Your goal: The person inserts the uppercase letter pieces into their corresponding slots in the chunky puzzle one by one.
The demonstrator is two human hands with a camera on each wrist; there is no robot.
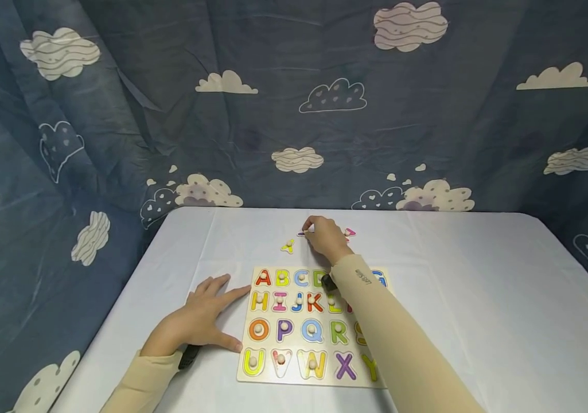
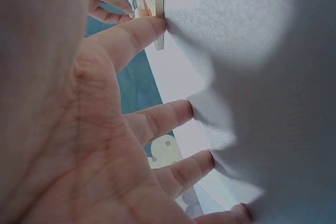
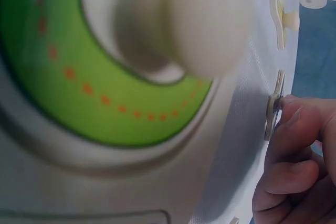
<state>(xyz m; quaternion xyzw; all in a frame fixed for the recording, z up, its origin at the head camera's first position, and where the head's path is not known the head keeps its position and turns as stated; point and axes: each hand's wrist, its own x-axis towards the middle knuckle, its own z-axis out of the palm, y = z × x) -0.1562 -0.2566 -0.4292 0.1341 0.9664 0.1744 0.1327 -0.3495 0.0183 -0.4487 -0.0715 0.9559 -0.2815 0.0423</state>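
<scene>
My right hand (image 1: 326, 238) reaches past the far edge of a wooden alphabet puzzle board (image 1: 294, 314). Its thumb and fingertips pinch a small letter piece (image 3: 273, 111) by the knob, close to the table; fingers mostly hide it in the head view. A yellow Y-shaped piece (image 1: 287, 246) lies just left of that hand, and a pink letter piece (image 1: 349, 232) lies to its right, partly covered. My left hand (image 1: 195, 318) is spread flat beside the board, index fingertip and thumb at its left edge, other fingertips on the table.
Knobbed letters fill much of the board; the purple X (image 1: 345, 366) shows no knob. My right sleeve (image 1: 402, 332) covers the board's right side. A white cloth (image 1: 479, 298) covers the table, and a dark cloud-print curtain (image 1: 273, 132) hangs behind it.
</scene>
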